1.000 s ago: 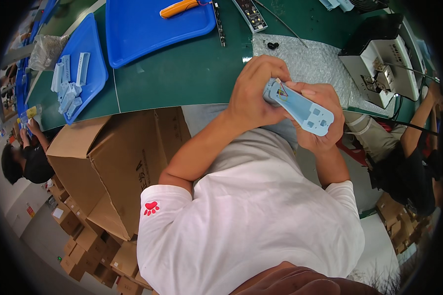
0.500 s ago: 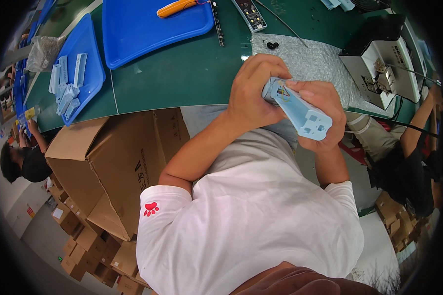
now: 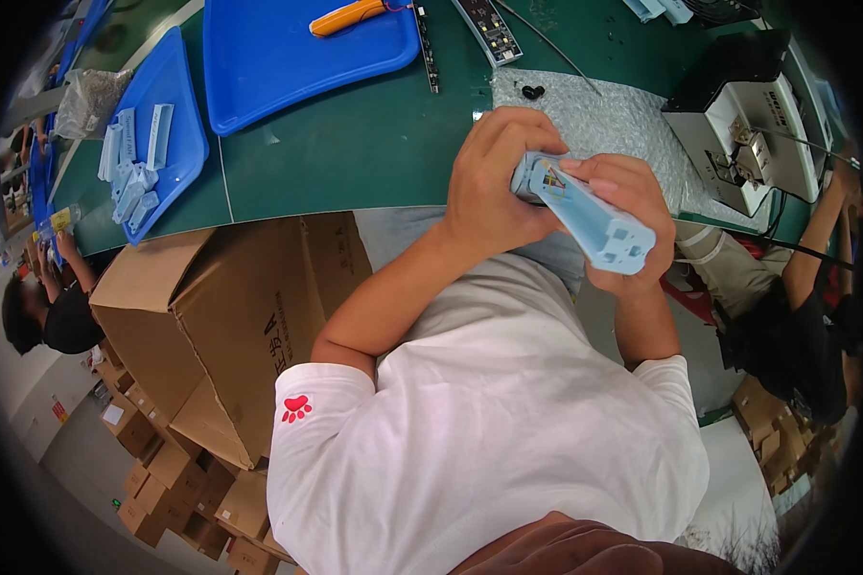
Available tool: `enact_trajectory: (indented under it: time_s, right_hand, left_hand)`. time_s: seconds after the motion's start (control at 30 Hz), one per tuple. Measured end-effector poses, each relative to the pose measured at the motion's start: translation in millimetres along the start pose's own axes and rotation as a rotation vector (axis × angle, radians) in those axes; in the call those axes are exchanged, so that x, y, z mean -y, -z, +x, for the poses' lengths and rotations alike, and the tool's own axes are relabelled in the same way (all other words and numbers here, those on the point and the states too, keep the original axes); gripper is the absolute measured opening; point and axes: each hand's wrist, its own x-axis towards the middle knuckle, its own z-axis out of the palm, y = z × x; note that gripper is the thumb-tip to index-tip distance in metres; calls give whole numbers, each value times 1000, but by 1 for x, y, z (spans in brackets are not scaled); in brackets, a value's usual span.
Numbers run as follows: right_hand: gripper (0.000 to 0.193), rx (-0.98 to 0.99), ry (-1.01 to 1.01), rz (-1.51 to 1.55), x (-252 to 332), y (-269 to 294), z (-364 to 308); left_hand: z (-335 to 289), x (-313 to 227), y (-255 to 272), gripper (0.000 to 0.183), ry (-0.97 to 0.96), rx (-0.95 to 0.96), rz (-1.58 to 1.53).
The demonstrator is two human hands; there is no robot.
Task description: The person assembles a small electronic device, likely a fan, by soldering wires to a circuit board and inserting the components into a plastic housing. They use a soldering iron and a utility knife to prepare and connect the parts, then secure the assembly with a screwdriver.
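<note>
Holding a light-blue housing (image 3: 593, 226) by the near edge of the tabletop (image 3: 326, 168), the left hand (image 3: 499, 177) curls its fingers around its far end; the right hand (image 3: 638, 196) wraps its fingers along the right side. Open green surface spreads leftward below a blue tray (image 3: 307, 77); bubble wrap (image 3: 604, 105) lies just beyond, a boxy device (image 3: 698, 139) farther right.

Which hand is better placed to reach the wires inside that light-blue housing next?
Probably the right hand: one of its fingertips rests at the rim of the light-blue housing, close beside the coloured wires. The left hand grips around the end, so it looks better suited to steadying.
</note>
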Motion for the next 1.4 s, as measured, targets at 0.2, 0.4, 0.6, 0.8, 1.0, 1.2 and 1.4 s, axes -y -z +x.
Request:
enact_trajectory:
  time_s: [0.2, 0.4, 0.6, 0.8, 1.0, 1.2, 1.4]
  right_hand:
    - [53, -35, 8, 21, -3, -4, -2]
    - [51, 36, -3, 11, 6, 3, 6]
    - [50, -2, -7, 3, 6, 0, 7]
    - [49, -9, -11, 10, 3, -1, 6]
    - [47, -36, -21, 48, 1, -4, 1]
    - [48, 0, -2, -1, 5, -1, 5]
    - [50, -23, -18, 53, -3, -2, -2]
  left_hand:
    - [-2, 5, -5, 49, 19, -24, -34]
    - [0, 4, -2, 51, 30, -17, -53]
    - [-2, 5, -5, 49, 31, -26, -52]
    - [-2, 4, 0, 45, 11, 31, -14]
    - [0, 3, 0, 44, 6, 39, -30]
    - [-3, 6, -6, 46, 24, -33, -63]
    - [2, 2, 0, 44, -6, 18, -31]
